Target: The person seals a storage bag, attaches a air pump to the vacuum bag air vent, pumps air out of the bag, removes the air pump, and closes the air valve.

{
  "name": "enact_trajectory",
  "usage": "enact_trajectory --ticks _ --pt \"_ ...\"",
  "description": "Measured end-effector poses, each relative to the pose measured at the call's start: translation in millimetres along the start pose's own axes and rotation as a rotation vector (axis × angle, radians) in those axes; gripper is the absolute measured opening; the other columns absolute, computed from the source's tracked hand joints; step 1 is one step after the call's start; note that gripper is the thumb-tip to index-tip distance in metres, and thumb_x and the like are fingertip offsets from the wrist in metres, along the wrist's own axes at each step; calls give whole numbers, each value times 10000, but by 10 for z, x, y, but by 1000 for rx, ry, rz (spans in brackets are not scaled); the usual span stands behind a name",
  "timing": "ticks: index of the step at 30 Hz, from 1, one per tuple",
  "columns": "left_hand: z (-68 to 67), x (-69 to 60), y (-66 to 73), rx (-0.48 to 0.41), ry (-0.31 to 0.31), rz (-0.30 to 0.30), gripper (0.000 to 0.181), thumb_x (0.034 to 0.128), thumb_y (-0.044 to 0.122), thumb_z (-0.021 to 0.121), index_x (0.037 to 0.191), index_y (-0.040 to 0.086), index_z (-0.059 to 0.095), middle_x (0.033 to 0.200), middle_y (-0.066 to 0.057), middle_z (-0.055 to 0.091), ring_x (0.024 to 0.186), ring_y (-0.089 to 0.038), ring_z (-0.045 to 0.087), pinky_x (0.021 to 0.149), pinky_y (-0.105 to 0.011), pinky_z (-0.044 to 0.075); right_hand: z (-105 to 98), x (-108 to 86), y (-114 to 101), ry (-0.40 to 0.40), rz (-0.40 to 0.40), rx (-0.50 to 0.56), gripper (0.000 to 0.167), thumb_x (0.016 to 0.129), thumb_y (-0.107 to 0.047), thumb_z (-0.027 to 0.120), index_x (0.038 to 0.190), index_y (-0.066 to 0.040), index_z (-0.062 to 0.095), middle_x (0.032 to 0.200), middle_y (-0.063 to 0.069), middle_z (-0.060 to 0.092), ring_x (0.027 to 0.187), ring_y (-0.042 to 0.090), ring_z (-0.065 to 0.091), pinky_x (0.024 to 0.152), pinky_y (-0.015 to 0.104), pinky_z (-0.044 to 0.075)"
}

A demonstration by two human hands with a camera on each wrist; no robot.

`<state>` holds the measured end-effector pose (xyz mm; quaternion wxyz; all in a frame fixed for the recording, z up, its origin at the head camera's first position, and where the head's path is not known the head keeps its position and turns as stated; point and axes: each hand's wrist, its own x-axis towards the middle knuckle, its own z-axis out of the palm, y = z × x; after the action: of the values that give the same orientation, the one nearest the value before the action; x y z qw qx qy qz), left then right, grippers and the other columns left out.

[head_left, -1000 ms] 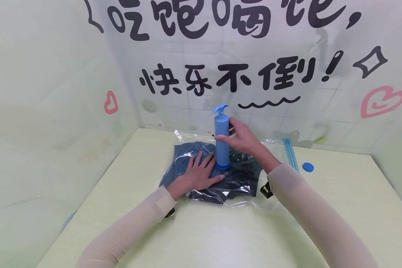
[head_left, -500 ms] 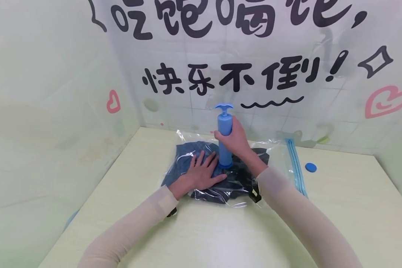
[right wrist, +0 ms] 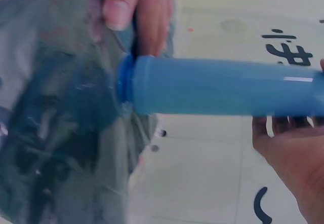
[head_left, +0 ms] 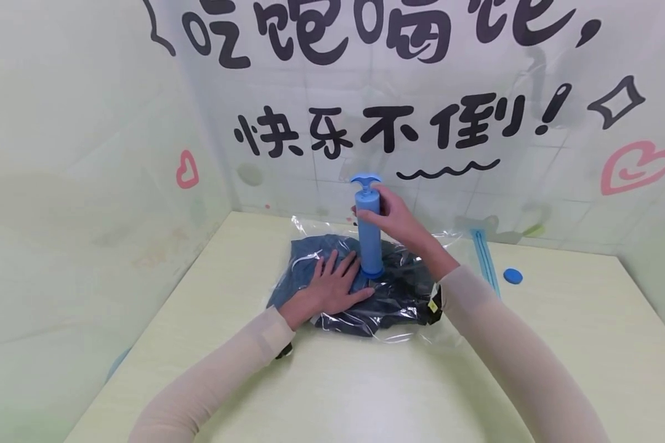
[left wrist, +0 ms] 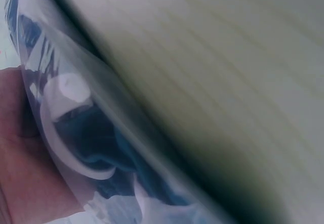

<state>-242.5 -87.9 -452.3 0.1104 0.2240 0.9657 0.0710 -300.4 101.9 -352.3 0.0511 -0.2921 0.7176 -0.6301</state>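
A light blue hand pump [head_left: 370, 243] stands nearly upright on a clear plastic vacuum storage bag [head_left: 454, 332]. Its darker blue base [right wrist: 125, 82] meets the bag's top in the right wrist view. Folded blue cloth [head_left: 305, 246] and darker cloth lie inside the bag. My right hand [head_left: 401, 221] grips the pump's barrel near its top, just below the T-shaped handle [head_left: 366, 178]. Flat on the bag, left of the pump's base, rests my left hand [head_left: 332, 289] with fingers spread. The left wrist view catches only part of that hand [left wrist: 30, 178] beside the bag's edge.
A round blue cap [head_left: 512, 275] lies on the pale table [head_left: 354, 394] right of the bag. The bag's blue zip strip [head_left: 483, 252] runs along its right end. A printed wall sheet [head_left: 332, 191] stands behind the table, with sheets on both sides.
My right hand shifts lower on the pump's barrel, then back up near the top, its forearm swinging left and back right. The pump's handle turns slightly. My left hand stays put.
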Motion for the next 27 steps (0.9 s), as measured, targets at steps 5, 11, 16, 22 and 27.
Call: enact_trajectory --ticks 5,11,16,22,27 --pt "0 -6 -7 9 -2 -3 880 994 733 316 1649 172 137 1698 -38 42 1515 -378 -95 1165 -594 -40 -88 6 -37 -64 -26 -68 411 1016 -93 642 1387 31 517 1297 224 630 1181 294 627 999 449 472" --pt "6 -26 -26 -10 9 8 877 998 723 324 1648 161 148 1697 -45 52 1515 -381 -90 1163 -601 -36 -25 -7 -23 126 -25 -309 414 911 -229 803 1162 0 566 1048 138 655 907 274 659 802 420 541" --pt "12 -30 -25 -17 9 5 870 997 721 335 1646 167 164 1697 -38 57 1516 -382 -84 1164 -600 -28 150 -4 46 391 -60 -521 495 852 -304 839 1063 -20 493 939 124 588 797 290 579 697 425 481" --pt "2 -30 -7 -6 7 1 876 993 728 331 1649 173 157 1698 -36 54 1516 -387 -76 1164 -602 -27 233 26 107 477 -44 -514 507 885 -282 780 1200 9 509 1082 154 589 961 317 584 828 495 489" --pt "-43 -66 27 8 21 7 861 1002 715 326 1646 159 188 1695 -48 85 1517 -400 -38 1167 -606 5 118 10 72 256 1 -157 472 961 -152 708 1336 5 468 1231 172 624 1137 298 590 978 501 441"
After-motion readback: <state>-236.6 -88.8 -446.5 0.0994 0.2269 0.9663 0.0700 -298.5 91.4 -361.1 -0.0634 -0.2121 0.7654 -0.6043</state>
